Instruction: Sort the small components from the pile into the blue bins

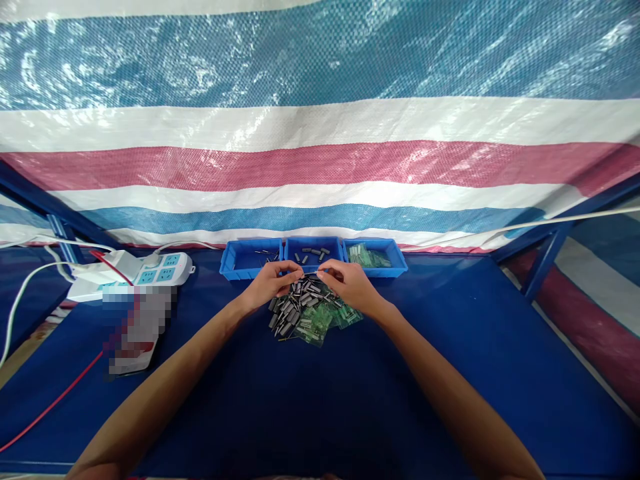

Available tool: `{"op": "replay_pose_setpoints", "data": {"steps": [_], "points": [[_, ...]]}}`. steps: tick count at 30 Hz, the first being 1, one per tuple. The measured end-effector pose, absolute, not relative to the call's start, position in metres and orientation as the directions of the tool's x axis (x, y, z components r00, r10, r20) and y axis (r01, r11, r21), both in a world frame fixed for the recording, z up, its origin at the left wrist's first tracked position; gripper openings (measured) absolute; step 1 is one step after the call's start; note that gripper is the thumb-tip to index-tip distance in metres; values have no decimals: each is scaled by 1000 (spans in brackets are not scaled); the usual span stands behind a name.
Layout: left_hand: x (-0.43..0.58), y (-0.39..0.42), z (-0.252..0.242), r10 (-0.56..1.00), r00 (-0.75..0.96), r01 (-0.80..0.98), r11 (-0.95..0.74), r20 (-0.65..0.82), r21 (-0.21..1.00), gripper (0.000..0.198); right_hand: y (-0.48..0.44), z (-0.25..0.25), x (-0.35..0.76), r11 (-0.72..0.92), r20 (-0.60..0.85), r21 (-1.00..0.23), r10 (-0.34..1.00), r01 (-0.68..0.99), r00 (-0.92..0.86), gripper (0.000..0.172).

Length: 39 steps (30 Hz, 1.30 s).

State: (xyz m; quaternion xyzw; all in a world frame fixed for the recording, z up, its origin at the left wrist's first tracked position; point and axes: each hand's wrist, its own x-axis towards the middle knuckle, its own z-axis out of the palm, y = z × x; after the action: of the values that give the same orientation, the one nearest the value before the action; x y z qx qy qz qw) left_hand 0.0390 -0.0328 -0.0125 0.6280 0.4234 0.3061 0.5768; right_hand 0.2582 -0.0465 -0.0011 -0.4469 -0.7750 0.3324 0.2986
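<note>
Blue table (450, 373), trays (250, 271): pins (265, 254), dark parts (313, 253), green boards (369, 256); left hand (270, 285), right hand (353, 284), fingers (295, 272) tight on one part (310, 275).

Your left hand (273, 283) and right hand (351, 285) meet almost fingertip to fingertip just above a pile of dark components (289, 311). The pile lies partly on green circuit boards (316, 325) on the blue surface (450, 347). Whether your fingers pinch a piece is too small to tell. Three blue trays (240, 271) stand just behind, and a white power strip (163, 270) lies to your left.
</note>
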Motion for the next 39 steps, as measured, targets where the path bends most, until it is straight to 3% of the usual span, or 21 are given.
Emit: {"op": "replay_pose_setpoints", "data": {"steps": [16, 39], "points": [[40, -32, -17, 863, 467, 37, 199, -193, 979, 30, -50, -3, 252, 433, 225, -794, 861, 426, -456, 28], [45, -38, -21, 820, 537, -11, 239, -196, 971, 36, -55, 3, 252, 484, 250, -724, 848, 492, -467, 34]]}}
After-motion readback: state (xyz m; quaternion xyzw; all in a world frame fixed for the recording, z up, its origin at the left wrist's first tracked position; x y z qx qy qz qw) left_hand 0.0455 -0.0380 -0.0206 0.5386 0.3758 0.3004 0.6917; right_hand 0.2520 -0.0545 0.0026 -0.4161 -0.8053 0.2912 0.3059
